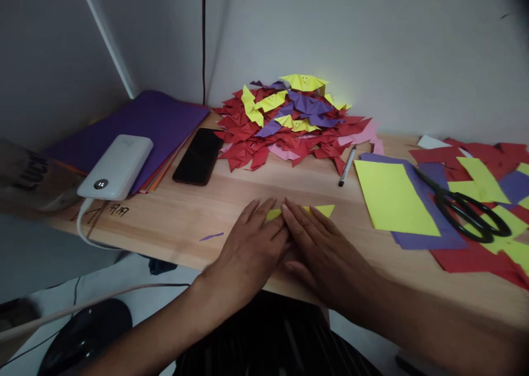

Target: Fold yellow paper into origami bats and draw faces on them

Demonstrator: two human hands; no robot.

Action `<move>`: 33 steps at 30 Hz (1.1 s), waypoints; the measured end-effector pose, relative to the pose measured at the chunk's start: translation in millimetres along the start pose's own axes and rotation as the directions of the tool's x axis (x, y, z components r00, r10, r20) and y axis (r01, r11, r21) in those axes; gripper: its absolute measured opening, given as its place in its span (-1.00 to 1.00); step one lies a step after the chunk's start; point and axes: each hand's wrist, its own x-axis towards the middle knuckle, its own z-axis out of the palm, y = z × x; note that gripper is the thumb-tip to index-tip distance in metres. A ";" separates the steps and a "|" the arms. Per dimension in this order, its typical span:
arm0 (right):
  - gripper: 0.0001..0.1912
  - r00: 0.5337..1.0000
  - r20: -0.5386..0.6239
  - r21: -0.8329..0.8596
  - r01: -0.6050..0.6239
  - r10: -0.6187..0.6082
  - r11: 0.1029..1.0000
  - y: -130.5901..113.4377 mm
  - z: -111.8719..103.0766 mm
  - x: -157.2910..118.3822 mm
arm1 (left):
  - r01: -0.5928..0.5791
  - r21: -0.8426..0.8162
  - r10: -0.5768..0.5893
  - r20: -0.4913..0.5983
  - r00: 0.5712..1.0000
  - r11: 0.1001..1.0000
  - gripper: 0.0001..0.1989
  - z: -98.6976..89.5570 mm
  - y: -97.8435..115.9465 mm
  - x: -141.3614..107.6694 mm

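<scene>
A small yellow paper piece [324, 210] lies on the wooden table near its front edge, mostly covered by both hands. Its pointed right end shows beyond the fingers. My left hand [256, 243] rests over its left part, fingers laid flat and pointing forward. From the right, my right hand [316, 238] presses down with its fingers stretched out, their tips touching the left hand's fingers. Whether the paper is folded under the fingers is hidden.
Behind the hands is a pile of folded red, purple and yellow paper shapes [309, 106]. A phone [198, 156], white power bank [118, 166] and purple sheets [165, 114] lie left. To the right are a marker [347, 166], yellow sheets [397, 197], black scissors [463, 213] and paper scraps [475, 257].
</scene>
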 end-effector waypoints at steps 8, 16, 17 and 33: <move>-0.26 0.997 0.066 -0.022 -0.049 0.050 0.999 7.8 -0.7 -5.8 | 0.037 0.047 -0.036 -0.018 0.999 0.998 -0.61 0.3 1.5 -1.7; -0.30 0.992 0.072 -0.088 -0.095 0.101 0.992 12.3 -6.8 -21.4 | 0.083 0.064 -0.084 0.003 0.996 0.994 -0.62 -5.3 3.6 -9.3; -0.31 0.992 0.062 -0.101 -0.105 0.112 0.989 12.8 -6.1 -23.1 | 0.085 0.066 -0.086 0.010 0.996 0.994 -0.62 -6.8 3.2 -11.7; -0.36 0.991 -0.025 -0.169 -0.134 0.131 0.976 14.8 -0.1 -28.0 | 0.061 0.140 -0.067 0.040 0.997 0.988 -0.48 1.0 22.0 -1.8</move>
